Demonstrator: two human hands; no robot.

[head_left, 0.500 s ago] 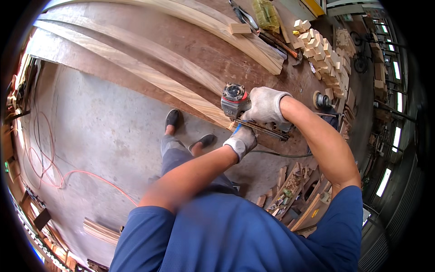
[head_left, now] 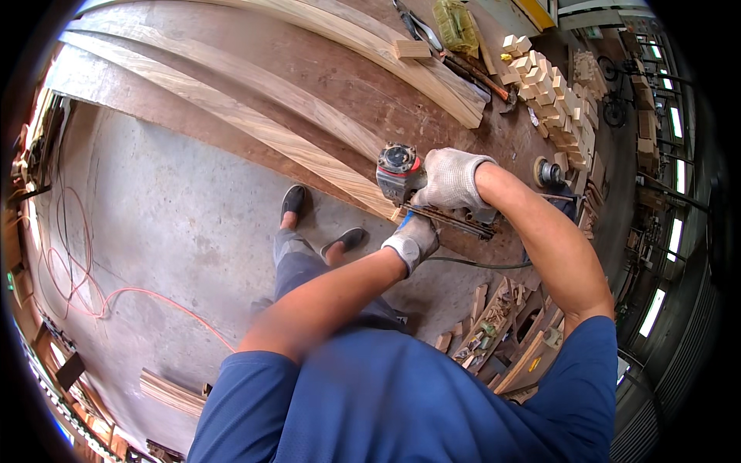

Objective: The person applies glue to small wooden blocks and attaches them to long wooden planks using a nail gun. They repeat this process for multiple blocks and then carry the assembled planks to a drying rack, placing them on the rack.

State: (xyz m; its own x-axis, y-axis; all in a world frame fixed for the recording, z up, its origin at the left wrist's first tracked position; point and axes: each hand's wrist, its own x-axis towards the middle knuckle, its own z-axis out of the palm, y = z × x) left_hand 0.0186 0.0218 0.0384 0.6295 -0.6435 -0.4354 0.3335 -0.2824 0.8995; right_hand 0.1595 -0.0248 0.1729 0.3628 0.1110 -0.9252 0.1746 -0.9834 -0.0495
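My right hand [head_left: 454,179], in a white knit glove, grips a red and grey nail gun [head_left: 400,171] whose nose presses on the near end of a long curved wooden strip [head_left: 255,123]. My left hand [head_left: 413,241], gloved in grey and blue, rests against the edge of the workbench [head_left: 324,69] just under the tool, steadying the strip's end. The gun's long magazine [head_left: 451,218] runs off to the right beneath my right wrist.
A second curved strip [head_left: 370,46] lies farther back on the bench. A small wood block [head_left: 411,49], hand tools [head_left: 463,65], several stacked wood blocks [head_left: 552,96] and a sander [head_left: 548,171] sit at the right. An orange hose [head_left: 85,278] loops on the concrete floor; scrap wood [head_left: 494,316] lies below.
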